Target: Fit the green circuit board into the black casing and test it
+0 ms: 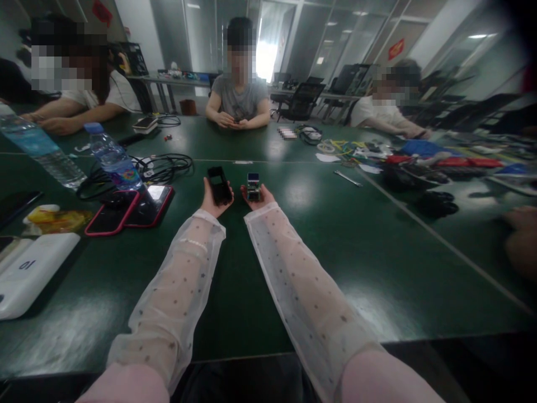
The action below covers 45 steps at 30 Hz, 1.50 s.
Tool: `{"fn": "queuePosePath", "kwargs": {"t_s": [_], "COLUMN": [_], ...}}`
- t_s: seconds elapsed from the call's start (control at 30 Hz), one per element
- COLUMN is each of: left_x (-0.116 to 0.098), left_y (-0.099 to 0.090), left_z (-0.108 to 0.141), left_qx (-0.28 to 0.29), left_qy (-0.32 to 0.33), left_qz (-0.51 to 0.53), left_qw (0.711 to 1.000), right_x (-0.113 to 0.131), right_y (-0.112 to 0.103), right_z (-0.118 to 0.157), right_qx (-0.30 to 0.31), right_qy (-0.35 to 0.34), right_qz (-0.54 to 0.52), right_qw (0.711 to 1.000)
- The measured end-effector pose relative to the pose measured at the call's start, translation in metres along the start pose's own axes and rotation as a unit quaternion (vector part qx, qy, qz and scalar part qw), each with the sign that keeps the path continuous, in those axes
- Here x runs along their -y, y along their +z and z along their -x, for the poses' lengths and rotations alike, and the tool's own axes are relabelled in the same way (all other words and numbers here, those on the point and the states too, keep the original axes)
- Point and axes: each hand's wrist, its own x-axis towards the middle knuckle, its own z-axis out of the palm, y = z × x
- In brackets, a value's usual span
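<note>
My left hand (pixel 213 204) is closed round a black rectangular casing (pixel 219 190) that has a window-like opening near its top. In my right hand (pixel 262 200) is a small electronic module (pixel 253 184) with a dark bluish screen at its upper end and metallic parts below. Both pieces are held a little apart from each other above the green table (pixel 293 252). The fingers behind each piece are mostly hidden. Sheer white dotted sleeves cover both my forearms.
Left of my arms lie two red-edged phones (pixel 113 214), black cables (pixel 168 168), water bottles (pixel 115 159) and a white device (pixel 39 274). Rightward are a wrench (pixel 348 178), coloured wires (pixel 348 148) and a black bundle (pixel 438 202). Across the table sit several people, one in a grey shirt (pixel 239 95).
</note>
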Motion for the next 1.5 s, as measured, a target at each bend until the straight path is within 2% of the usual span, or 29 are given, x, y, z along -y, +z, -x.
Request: {"fn": "queuePosePath", "kwargs": {"t_s": [0.4, 0.97, 1.23, 1.5], "left_x": [-0.002, 0.0, -0.001, 0.004], "left_y": [-0.012, -0.003, -0.001, 0.001], "left_z": [-0.01, -0.006, -0.007, -0.014], "left_qx": [0.031, 0.011, -0.01, -0.069], "left_qy": [-0.043, -0.021, -0.008, 0.016], "left_qz": [0.009, -0.031, -0.047, -0.07], "left_qw": [0.999, 0.999, 0.999, 0.995], "right_x": [0.0, -0.001, -0.002, -0.002], "right_y": [-0.003, -0.001, -0.002, 0.002], "right_z": [-0.003, -0.002, -0.004, -0.004], "right_qx": [-0.003, -0.009, -0.007, -0.042], "right_qy": [0.004, -0.004, -0.008, -0.014], "right_qz": [-0.008, -0.01, 0.002, -0.003], "right_qw": [1.0, 1.0, 1.0, 0.999]}}
